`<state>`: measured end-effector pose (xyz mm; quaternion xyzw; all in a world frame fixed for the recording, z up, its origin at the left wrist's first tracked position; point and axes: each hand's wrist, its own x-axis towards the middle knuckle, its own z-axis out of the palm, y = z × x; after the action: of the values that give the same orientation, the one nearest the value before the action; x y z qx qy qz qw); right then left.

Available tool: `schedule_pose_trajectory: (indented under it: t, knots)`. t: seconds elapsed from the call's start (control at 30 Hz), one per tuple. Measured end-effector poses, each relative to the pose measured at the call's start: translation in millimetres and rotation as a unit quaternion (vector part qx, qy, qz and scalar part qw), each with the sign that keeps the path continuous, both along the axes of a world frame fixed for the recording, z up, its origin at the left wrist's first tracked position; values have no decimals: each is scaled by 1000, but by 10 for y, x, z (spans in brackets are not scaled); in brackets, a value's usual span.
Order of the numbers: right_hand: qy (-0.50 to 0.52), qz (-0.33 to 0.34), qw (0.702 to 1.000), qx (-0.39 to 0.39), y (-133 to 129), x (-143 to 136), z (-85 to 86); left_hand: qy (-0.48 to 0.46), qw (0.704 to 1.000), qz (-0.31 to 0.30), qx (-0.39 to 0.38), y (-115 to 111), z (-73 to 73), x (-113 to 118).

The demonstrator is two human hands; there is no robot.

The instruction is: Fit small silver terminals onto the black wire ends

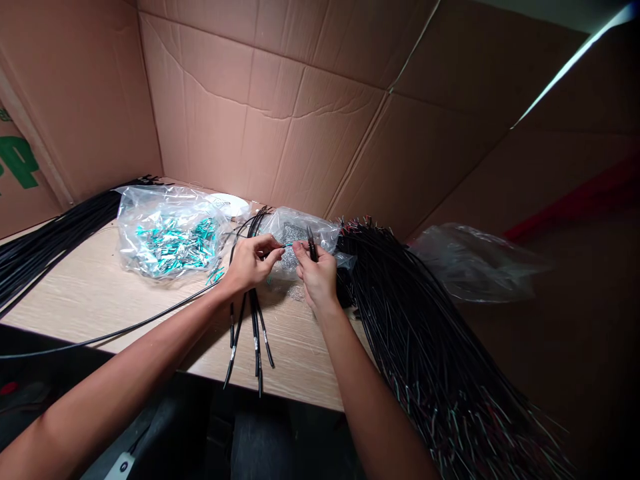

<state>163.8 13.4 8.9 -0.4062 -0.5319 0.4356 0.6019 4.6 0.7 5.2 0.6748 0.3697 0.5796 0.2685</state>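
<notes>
— Black, thin cable (312, 248) pinched upright in right hand (318, 275), fingers closed around it, near centre of wooden table (90, 293).

— And left hand (250, 263)?

— Closed too, on small teal piece (286, 245) between thumb and forefinger, tip pointing toward 3 o'clock, almost touching right fingertips. Cannot tell if already joined to cable.

— Under left hand?

— Small bunch of black cables (253, 327), running from 12 to 6 o'clock, ends hanging over table edge.

— Around?

— At 9 o'clock from hands, clear bag of teal pieces (167, 240), lying open-looking on table. Directly behind hands, at 12 o'clock, smaller clear bag with grey tiny parts (295, 237). At 3 to 5 o'clock, very big heap of black cables (425, 347), stripped ends visible, just beside right wrist. Far at 9 o'clock, another black bundle (45, 237) along table edge. At 3 o'clock, further away, empty-looking crumpled plastic bag (470, 260). Brown cardboard walls (280, 113) behind everything.
</notes>
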Motion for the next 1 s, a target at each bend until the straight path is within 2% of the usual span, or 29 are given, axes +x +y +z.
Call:
schedule_pose_trajectory:
  t: [0.13, 0.23, 0.37, 0.43, 0.53, 0.6, 0.77, 0.9, 1.0]
  knots:
    - [106, 17, 994, -23, -42, -79, 23, -40, 998, -36, -12, 5, 10, 8]
    - [131, 85, 986, -54, -55, -62, 47, -60, 996, -69, -20, -9, 30, 5]
    - [112, 176, 967, -148, -46, 24, 74, -66, 993, -90, -28, -40, 61, 4]
    - [95, 146, 974, -143, -42, 50, 81, -58, 994, -89, -29, -45, 65, 8]
    - [41, 16, 998, -44, -45, 49, 88, -39, 996, -71, -24, -34, 51, 19]
    - [-10, -34, 999, 21, -52, 32, 95, -24, 998, -51, -13, -24, 37, 25]
    - [-66, -50, 992, 98, -78, 2, 121, 25, 999, 21, 14, -20, 25, 25]
    - [-83, -33, 990, 105, -101, 17, 144, 26, 999, 29, 6, -7, 7, 16]
    - [-76, -5, 994, 76, -115, 39, 162, 24, 999, 23, 8, 0, -4, 7]
